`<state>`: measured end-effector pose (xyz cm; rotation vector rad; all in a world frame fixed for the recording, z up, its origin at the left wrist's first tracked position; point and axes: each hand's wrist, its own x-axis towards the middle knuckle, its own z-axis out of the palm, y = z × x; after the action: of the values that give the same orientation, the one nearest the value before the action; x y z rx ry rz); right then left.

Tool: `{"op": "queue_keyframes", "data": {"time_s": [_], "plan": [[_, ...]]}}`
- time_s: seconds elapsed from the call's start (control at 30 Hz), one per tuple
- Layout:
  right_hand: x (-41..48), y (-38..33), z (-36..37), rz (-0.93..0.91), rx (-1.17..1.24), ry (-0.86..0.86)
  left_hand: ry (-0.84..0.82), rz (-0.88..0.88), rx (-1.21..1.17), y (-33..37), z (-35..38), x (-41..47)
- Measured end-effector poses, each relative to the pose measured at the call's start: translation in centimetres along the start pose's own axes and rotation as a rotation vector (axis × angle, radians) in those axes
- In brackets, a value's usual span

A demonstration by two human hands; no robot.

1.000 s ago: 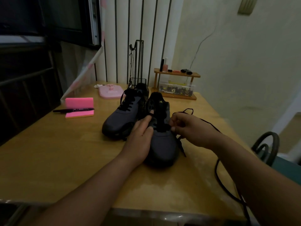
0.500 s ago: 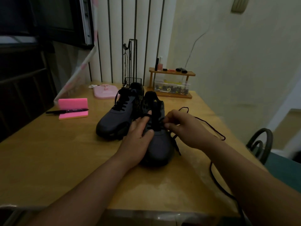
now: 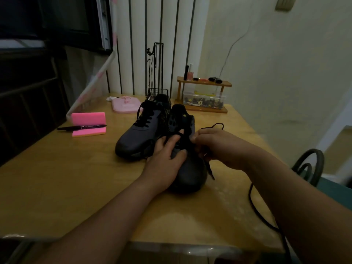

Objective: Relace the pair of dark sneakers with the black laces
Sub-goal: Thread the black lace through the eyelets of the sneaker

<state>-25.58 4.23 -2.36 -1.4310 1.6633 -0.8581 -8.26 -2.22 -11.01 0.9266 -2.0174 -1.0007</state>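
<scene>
Two dark sneakers stand side by side on the wooden table (image 3: 57,187). The left sneaker (image 3: 137,136) is laced with a black lace. The right sneaker (image 3: 190,172) is nearer to me. My left hand (image 3: 167,159) holds it from the left, fingers spread over its upper with the forefinger up by the eyelets. My right hand (image 3: 211,145) pinches the black lace (image 3: 255,204) at the shoe's right side. The lace loops behind that hand and trails over the table's right front edge. A loose lace end hangs below my right hand.
A pink block with a black marker (image 3: 82,127) across it lies at the left. A pink case (image 3: 125,105), a black wire stand (image 3: 157,73) and a small wooden shelf (image 3: 203,84) over a clear box stand at the back. A chair back (image 3: 308,168) rises at the right.
The view has shifted slightly. My left forefinger has slid up toward the eyelets, and my right hand has moved a little closer to the shoe's side, still pinching the lace.
</scene>
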Motion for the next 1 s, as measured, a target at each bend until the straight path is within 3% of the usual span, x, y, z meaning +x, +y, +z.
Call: {"op": "queue_keyframes", "data": {"time_s": [0.13, 0.2, 0.3, 0.47, 0.53, 0.63, 0.7, 0.87, 1.0], "plan": [[0.2, 1.2, 0.1, 0.162, -0.077, 0.127, 0.007, 0.025, -0.001, 0.2, -0.2, -0.2], [0.3, 1.1, 0.5, 0.164, -0.084, 0.14, 0.0, 0.034, -0.004, 0.1, -0.2, -0.1], [1.0, 0.3, 1.0, 0.138, -0.276, 0.17, -0.019, 0.034, -0.002, -0.2, -0.3, 0.0], [1.1, -0.5, 0.2, 0.166, -0.262, 0.084, -0.005, 0.041, 0.017, -0.2, -0.3, -0.2], [0.7, -0.4, -0.4, 0.123, -0.15, 0.06, -0.005, 0.038, 0.034, -0.1, -0.3, -0.2], [-0.2, 0.1, -1.9, -0.033, 0.331, 0.033, -0.004, 0.03, 0.045, 0.0, -0.1, -0.1], [-0.8, 0.8, -2.5, -0.071, 0.455, 0.022, -0.003, 0.018, 0.059, 0.0, 0.0, 0.0], [-0.5, 2.0, -1.2, 0.215, 0.21, 0.031, 0.001, 0.009, 0.039, 0.0, -0.1, -0.1], [0.5, 0.9, -0.5, 0.185, -0.088, 0.086, -0.005, 0.012, 0.027, 0.0, -0.2, -0.1]]}}
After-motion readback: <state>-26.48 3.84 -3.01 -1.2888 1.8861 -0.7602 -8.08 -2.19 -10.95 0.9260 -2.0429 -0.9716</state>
